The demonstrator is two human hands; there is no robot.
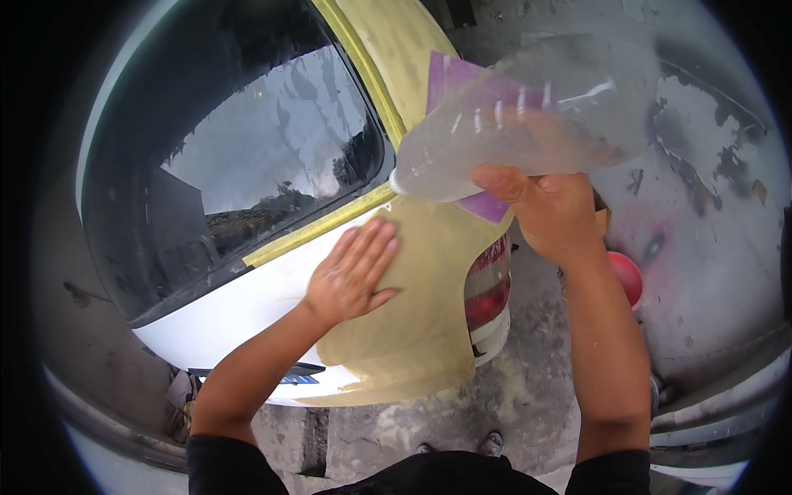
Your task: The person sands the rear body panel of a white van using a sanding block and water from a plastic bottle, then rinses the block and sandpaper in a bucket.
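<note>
My left hand (355, 271) lies flat, fingers stretched, on the car's rear panel, where white paint (276, 307) meets a dull tan patch (421, 289). Wrapped round a large clear plastic bottle (569, 95), my right hand (549, 206) holds it tilted on its side. Its narrow white mouth points left and down, close to the window's lower corner. Behind the bottle a purple sheet (450, 78) sticks out above and below; whether my fingers grip it too is hidden. Yellow masking tape (323, 224) edges the dark rear window (272, 140).
A red tail light (488, 289) sits at the panel's right edge. On the grey concrete floor (536, 363) to the right stands a red round container (626, 279), partly behind my right forearm. White and dark stains mark the ground beyond. My sandalled feet (492, 444) are below.
</note>
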